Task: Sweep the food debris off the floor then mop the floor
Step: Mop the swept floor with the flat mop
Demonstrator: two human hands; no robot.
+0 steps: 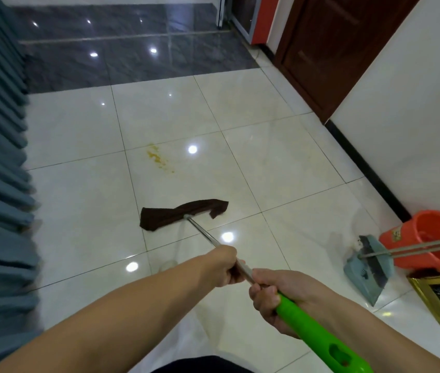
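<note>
floor [280, 168]: glossy tile | mop pole [202, 232]: shiny metal | mop head [165, 215]: dark cloth

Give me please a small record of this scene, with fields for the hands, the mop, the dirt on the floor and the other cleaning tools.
left hand: left hand grips the metal shaft of the mop
right hand: right hand grips the green handle
mop: mop head, a dark brown cloth, lies flat on the tile floor
dirt: orange stain beyond the mop head, apart from it
other tools: dustpan with a brush in it, orange bucket beside it by the wall
</note>
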